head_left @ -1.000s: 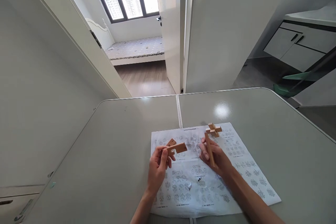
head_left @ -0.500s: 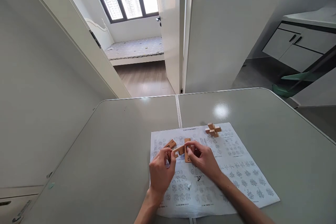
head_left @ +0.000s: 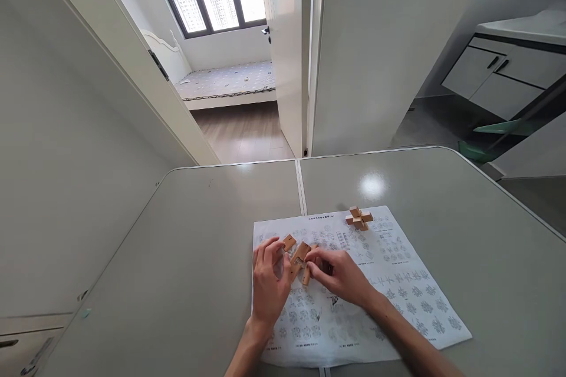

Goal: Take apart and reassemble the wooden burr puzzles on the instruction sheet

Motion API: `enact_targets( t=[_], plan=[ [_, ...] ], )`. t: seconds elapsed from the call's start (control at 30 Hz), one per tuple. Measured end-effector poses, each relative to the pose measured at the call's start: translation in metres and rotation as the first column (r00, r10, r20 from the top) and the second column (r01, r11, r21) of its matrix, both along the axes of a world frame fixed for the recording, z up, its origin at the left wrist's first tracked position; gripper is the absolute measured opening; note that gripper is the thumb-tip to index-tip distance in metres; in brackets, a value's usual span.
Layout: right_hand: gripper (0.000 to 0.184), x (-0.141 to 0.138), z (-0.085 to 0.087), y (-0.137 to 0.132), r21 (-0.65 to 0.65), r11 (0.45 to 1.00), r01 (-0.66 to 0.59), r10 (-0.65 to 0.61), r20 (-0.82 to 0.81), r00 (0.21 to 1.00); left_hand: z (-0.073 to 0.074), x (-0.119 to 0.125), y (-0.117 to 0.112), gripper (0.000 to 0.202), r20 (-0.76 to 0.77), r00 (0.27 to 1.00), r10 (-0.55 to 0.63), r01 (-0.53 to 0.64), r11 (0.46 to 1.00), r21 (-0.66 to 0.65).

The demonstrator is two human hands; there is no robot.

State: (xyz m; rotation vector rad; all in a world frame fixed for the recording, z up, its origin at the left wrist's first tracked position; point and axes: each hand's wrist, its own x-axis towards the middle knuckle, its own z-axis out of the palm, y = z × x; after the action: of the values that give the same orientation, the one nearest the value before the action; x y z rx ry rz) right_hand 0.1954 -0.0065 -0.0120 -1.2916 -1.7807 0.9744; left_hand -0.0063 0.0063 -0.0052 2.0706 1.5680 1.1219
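Both hands sit lower and closer together than 0.5 s ago, with the wooden pieces (head_left: 300, 258) now tilted between them. Left hand (head_left: 269, 283) grips their left end with curled fingers; right hand (head_left: 340, 275) pinches the right end. Pieces are held low over the instruction sheet (head_left: 398, 283) on the counter (head_left: 198, 235). 1 loose block (head_left: 289, 241) lies just beside; assembled cross (head_left: 359, 218) well apart.

Only two hands and their forearms show of the person, all uncovered. The left hand (head_left: 269, 283) runs into a narrow wrist and a short stretch of bare left forearm (head_left: 245, 350) cut by the lower edge. The right hand (head_left: 342, 277) leads to a longer bare right forearm (head_left: 409, 339). The fingers (head_left: 265, 250) are slim, their nails too small to make out.
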Motion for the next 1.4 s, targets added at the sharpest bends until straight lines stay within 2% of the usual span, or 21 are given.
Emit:
enact_targets(
  t=[0.07,0.17,0.3,0.47,0.57,0.67,0.83,0.93,1.17,1.27,1.4],
  plan=[
    [0.018,-0.002,0.001,-0.001,-0.003,1.0,-0.025,0.025,-0.017,1.0,-0.002,-0.001,0.001,0.019,0.058,0.998,-0.029,0.034,0.996,-0.078],
    [0.018,-0.003,0.001,0.0,0.005,0.999,0.051,-0.05,-0.025,0.998,-0.001,-0.001,0.0,0.025,0.056,0.992,-0.114,0.12,0.986,-0.116],
    [0.019,-0.004,-0.001,0.001,0.019,0.996,0.089,-0.088,-0.05,0.995,0.002,0.001,-0.002,0.04,-0.07,0.964,-0.256,0.245,0.961,-0.132],
    [0.017,-0.002,0.0,0.002,0.026,0.998,0.061,-0.06,-0.057,0.997,-0.002,0.001,-0.003,0.053,-0.246,0.921,-0.301,0.273,0.951,-0.143],
    [0.015,-0.001,0.001,0.002,0.026,0.999,0.02,-0.019,-0.035,0.999,-0.008,0.002,-0.002,0.055,-0.346,0.896,-0.28,0.262,0.96,-0.097],
    [0.015,0.001,0.002,0.002,0.035,0.999,0.008,-0.008,0.005,1.0,-0.013,0.002,0.0,0.057,-0.418,0.886,-0.2,0.204,0.978,-0.034],
    [0.016,0.002,0.002,0.002,0.004,1.0,0.014,-0.014,-0.007,1.0,-0.013,-0.005,0.006,0.056,-0.427,0.904,-0.017,0.03,0.999,0.024],
    [0.015,0.002,0.001,0.002,-0.004,1.0,0.003,-0.004,-0.02,1.0,-0.014,-0.011,0.009,0.052,-0.429,0.902,0.045,-0.026,0.998,0.051],
    [0.015,0.001,0.0,0.003,0.0,1.0,0.016,-0.016,-0.025,1.0,-0.021,-0.011,0.011,0.052,-0.46,0.887,0.047,-0.019,0.998,0.065],
    [0.016,0.002,0.0,0.004,-0.001,1.0,0.015,-0.015,-0.026,1.0,-0.016,-0.01,0.011,0.049,-0.416,0.908,0.045,-0.017,0.997,0.071],
    [0.018,0.002,0.0,0.004,-0.022,1.0,0.017,-0.018,-0.048,0.999,-0.003,-0.007,0.008,0.042,-0.285,0.954,-0.09,0.12,0.988,0.092]
  ],
)
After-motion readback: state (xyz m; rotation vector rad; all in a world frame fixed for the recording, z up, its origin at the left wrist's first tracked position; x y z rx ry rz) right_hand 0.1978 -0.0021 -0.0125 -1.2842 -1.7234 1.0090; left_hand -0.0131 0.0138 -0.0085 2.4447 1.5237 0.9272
